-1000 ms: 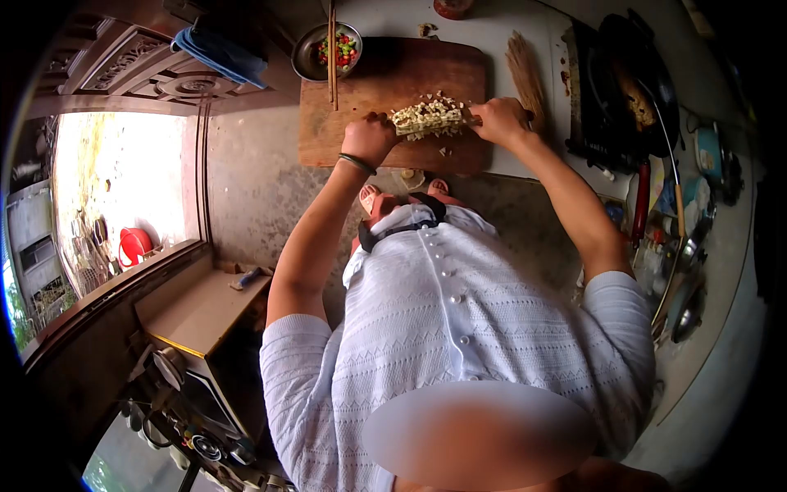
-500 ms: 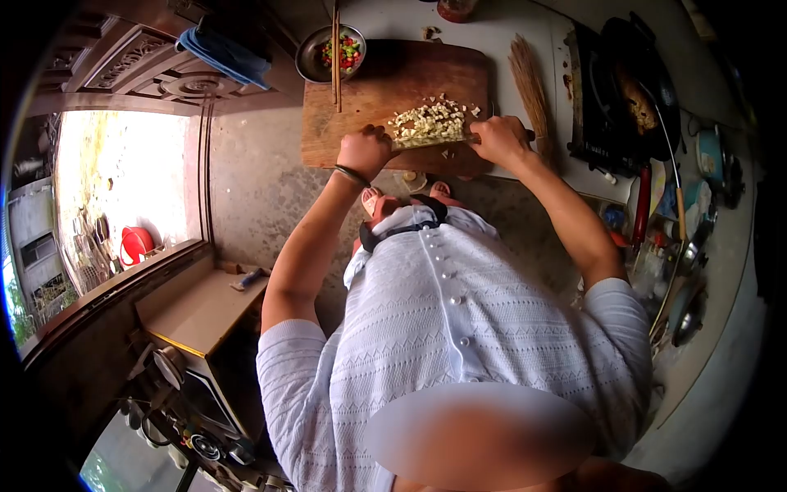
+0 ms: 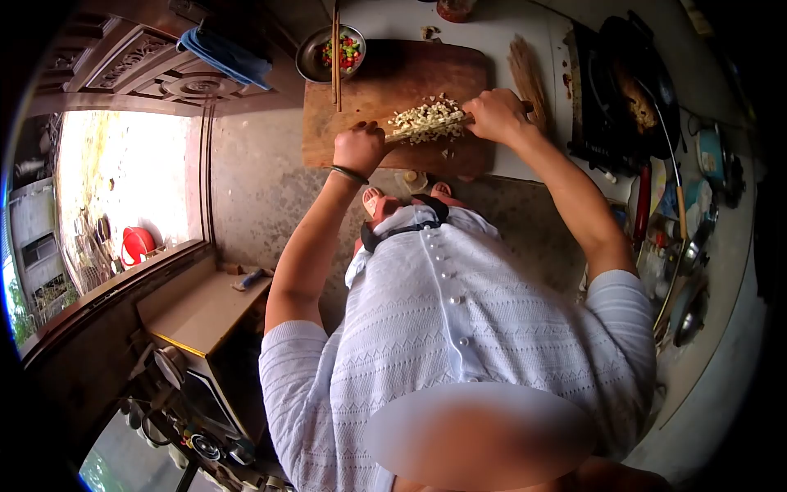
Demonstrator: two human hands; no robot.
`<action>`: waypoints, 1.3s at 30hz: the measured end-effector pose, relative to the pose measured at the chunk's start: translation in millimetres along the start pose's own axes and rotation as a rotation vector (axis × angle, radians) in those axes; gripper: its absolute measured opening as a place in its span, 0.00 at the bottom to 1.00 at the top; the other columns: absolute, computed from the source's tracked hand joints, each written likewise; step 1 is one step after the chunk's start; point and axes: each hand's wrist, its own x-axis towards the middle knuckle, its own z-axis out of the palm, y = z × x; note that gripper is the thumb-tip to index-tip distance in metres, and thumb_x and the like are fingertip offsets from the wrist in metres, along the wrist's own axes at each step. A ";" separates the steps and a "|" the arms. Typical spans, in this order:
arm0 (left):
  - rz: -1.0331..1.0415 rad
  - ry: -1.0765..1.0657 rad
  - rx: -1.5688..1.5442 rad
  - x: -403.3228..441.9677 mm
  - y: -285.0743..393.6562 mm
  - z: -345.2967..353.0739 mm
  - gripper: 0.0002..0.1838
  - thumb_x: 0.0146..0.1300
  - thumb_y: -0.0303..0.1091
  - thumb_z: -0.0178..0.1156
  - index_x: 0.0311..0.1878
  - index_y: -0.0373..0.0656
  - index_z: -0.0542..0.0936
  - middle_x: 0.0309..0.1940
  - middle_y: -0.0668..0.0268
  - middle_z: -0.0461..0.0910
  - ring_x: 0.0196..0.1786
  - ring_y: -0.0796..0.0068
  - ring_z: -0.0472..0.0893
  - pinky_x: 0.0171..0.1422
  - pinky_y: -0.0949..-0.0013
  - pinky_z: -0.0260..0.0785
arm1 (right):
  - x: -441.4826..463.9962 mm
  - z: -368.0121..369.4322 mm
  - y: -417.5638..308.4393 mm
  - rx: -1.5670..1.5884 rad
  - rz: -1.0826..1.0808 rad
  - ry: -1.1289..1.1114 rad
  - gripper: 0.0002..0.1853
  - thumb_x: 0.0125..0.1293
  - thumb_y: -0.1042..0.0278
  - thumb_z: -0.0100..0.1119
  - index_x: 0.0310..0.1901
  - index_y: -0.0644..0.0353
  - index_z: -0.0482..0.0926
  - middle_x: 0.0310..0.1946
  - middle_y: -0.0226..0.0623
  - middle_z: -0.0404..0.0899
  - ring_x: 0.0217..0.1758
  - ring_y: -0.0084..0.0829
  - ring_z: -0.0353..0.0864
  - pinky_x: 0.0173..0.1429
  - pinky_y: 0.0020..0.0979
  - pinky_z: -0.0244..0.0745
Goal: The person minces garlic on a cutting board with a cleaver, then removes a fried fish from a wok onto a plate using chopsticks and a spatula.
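My left hand (image 3: 360, 148), with a dark bracelet at the wrist, is closed on the left end of a kitchen knife (image 3: 433, 129). My right hand (image 3: 497, 116) is wrapped around the knife's other end, by the handle. Seen nearly edge-on, the blade spans between the two fists over chopped pale pieces (image 3: 422, 116), which look like garlic. These pieces lie heaped on a wooden cutting board (image 3: 410, 70), with a few scattered toward its near edge. My fingers hide both ends of the knife.
A metal bowl (image 3: 310, 61) of chopped red and green peppers sits at the board's far left corner, chopsticks (image 3: 336, 53) across it. Right of the board lies a straw whisk (image 3: 525, 70). Farther right, a wok (image 3: 627, 82) holding food stands on a stove.
My right hand has moved slightly away from my body, and my left hand a little to the left. The knife now slants more, its right end farther from me.
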 end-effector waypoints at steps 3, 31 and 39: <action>-0.018 -0.025 0.016 6.3 5.8 -1.7 0.22 0.57 0.59 0.63 0.26 0.48 0.84 0.29 0.68 0.82 0.38 0.68 0.83 0.34 0.63 0.76 | 11.7 3.5 10.1 0.000 -0.015 0.028 0.07 0.48 0.60 0.69 0.28 0.50 0.85 0.24 0.41 0.84 0.32 0.44 0.86 0.39 0.43 0.80; 0.058 -0.019 0.052 9.5 10.3 9.9 0.19 0.57 0.56 0.64 0.28 0.49 0.84 0.32 0.69 0.81 0.41 0.70 0.82 0.35 0.63 0.77 | -4.2 84.5 38.0 0.101 0.020 0.100 0.08 0.49 0.59 0.70 0.30 0.50 0.86 0.24 0.41 0.84 0.33 0.42 0.87 0.38 0.42 0.80; 0.087 0.017 -0.003 4.0 -1.0 5.9 0.19 0.56 0.55 0.65 0.27 0.48 0.83 0.32 0.69 0.81 0.42 0.70 0.82 0.35 0.63 0.77 | -13.4 54.5 13.8 0.061 0.039 0.103 0.09 0.49 0.58 0.71 0.29 0.51 0.85 0.25 0.42 0.84 0.33 0.43 0.86 0.37 0.43 0.80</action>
